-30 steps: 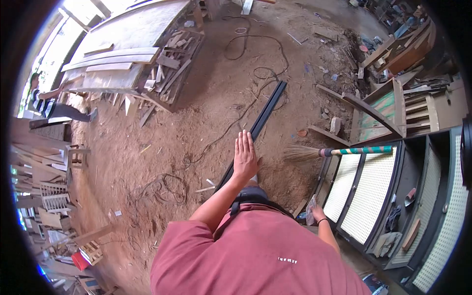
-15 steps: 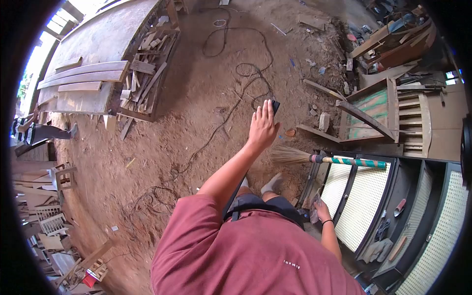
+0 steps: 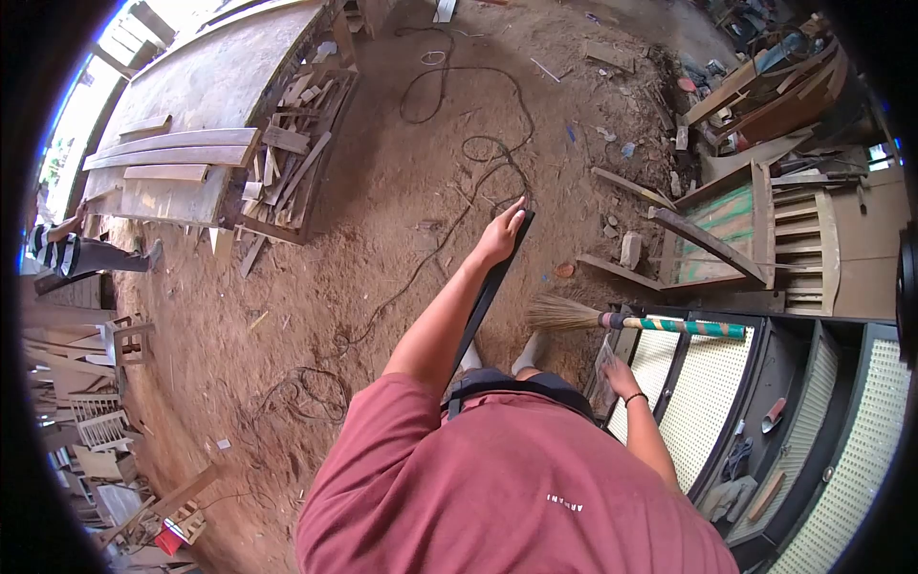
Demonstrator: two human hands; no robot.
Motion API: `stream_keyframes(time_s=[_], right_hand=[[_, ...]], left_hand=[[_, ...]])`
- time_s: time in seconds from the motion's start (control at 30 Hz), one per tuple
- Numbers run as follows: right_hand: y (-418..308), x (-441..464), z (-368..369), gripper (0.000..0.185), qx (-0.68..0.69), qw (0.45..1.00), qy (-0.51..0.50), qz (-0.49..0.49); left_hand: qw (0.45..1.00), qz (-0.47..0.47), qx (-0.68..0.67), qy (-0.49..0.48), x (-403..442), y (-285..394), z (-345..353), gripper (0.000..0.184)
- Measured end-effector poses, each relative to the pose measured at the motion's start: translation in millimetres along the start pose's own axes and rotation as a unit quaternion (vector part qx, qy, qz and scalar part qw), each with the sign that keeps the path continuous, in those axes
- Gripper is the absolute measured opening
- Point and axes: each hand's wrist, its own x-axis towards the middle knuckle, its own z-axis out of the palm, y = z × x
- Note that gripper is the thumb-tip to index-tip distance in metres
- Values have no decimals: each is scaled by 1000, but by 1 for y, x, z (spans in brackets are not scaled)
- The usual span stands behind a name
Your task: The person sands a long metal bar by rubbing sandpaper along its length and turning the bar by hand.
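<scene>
Before my body, my left hand (image 3: pixel 501 236) is closed on the upper end of a long, flat black strip (image 3: pixel 492 295). The strip slopes down towards my waist, where its lower end is hidden behind my arm and shirt. My right hand (image 3: pixel 622 377) is closed on a crumpled, see-through plastic bag (image 3: pixel 602 375), close to the cane-panelled cabinet. A straw broom (image 3: pixel 564 314) with a green-striped handle lies across the cabinet's edge, just beyond my right hand.
A black cabinet with woven cane panels (image 3: pixel 710 402) is at my right, with a glove (image 3: pixel 732 496) on it. A cable (image 3: pixel 445 234) snakes over the dirt floor. A wooden table (image 3: pixel 201 86) with boards stands far left, a person (image 3: pixel 81 253) beside it. Scrap wood lies around.
My left hand has gone from lying flat with fingers stretched to gripping the black strip, which now shows more of its length. My right hand has risen slightly with the plastic bag.
</scene>
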Motion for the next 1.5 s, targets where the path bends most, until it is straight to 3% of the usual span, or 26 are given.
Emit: stream_keyframes(time_s=[0.1, 0.2, 0.33, 0.47, 0.5, 0.53, 0.57, 0.6, 0.67, 0.7, 0.8, 0.83, 0.87, 0.93, 0.97, 1.0, 1.03, 1.07, 1.13, 1.17, 1.2, 1.23, 1.37, 1.4, 1.43, 1.5], right_hand=[[-33, 1, -6, 52, -5, 1000, -2, -8], [-42, 7, -3, 52, -13, 1000, -20, 12], [-42, 22, 6, 53, -60, 997, -44, 1], [-55, 34, 7, 51, 28, 998, -12, -52], [-60, 36, 7, 51, 78, 994, -12, -74], [-72, 32, 7, 51, 78, 994, -15, -71], [-87, 31, 7, 47, 156, 985, -9, -70], [-102, 34, 5, 44, 233, 970, -1, -71], [-110, 42, 7, 41, 254, 964, -2, -82], [-122, 43, 5, 43, 272, 959, -6, -82], [-140, 53, 5, 45, 291, 951, -7, -101], [-160, 45, 3, 45, 322, 941, -15, -104], [-180, 34, 2, 44, 355, 929, -19, -106], [-201, 22, 5, 41, 398, 911, -10, -104], [-208, 15, 8, 40, 407, 906, -7, -112], [-218, 9, 8, 39, 415, 901, -1, -123], [-224, 3, 7, 39, 421, 898, 1, -125], [-226, -3, 8, 38, 427, 895, 2, -126], [-226, -13, 9, 36, 442, 887, 34, -132], [-227, -21, 7, 36, 461, 876, 46, -132], [-226, -31, 3, 36, 480, 866, 57, -132], [-224, -43, -3, 35, 505, 847, 88, -141], [-152, -65, -35, 32, 613, 751, 205, -132], [-136, -76, -48, 33, 633, 722, 237, -147], [-112, -87, -61, 34, 639, 702, 274, -152], [-57, -111, -89, 36, 638, 677, 338, -141]], left_hand=[[996, -78, 26, 28, -20, 40, -9, 48], [986, -80, 120, 79, -36, 58, -13, 41], [974, 0, 186, 127, -58, 57, -21, 32], [992, -73, 38, 95, -71, 60, -43, 36], [929, -170, -309, 112, -72, 53, -44, 43], [741, -247, -614, 116, -77, 63, -51, 49], [740, -225, -625, 110, -87, 75, -56, 69], [740, -222, -624, 113, -94, 87, -63, 69], [613, -73, -787, -27, -112, 103, -69, 83], [624, -68, -777, -33, -118, 114, -73, 95], [610, -135, -779, 44, -128, 150, -78, 85], [611, -138, -778, 42, -131, 126, -77, 85], [612, -69, -787, -31, -135, 83, -74, 78], [779, -218, -579, 102, -137, 91, -74, 43], [753, -274, -592, 83, -140, 73, -80, 41], [783, -290, -528, 156, -142, 91, -81, 50], [757, -300, -535, 225, -141, 95, -79, 54], [813, -224, -518, 147, -150, 74, -85, 56], [927, -229, -278, 103, -156, 53, -96, 51], [975, -169, -94, 108, -159, 17, -97, 41], [988, -117, -63, 83, -167, -16, -97, 28], [989, -104, -92, 54, -172, -23, -95, 32], [949, -252, -136, -130, -185, -6, -107, 53], [950, -263, -71, -155, -189, 27, -103, 56], [961, -212, -37, -175, -193, -21, -100, 59], [966, -199, 56, -156, -205, 22, -91, 65]])
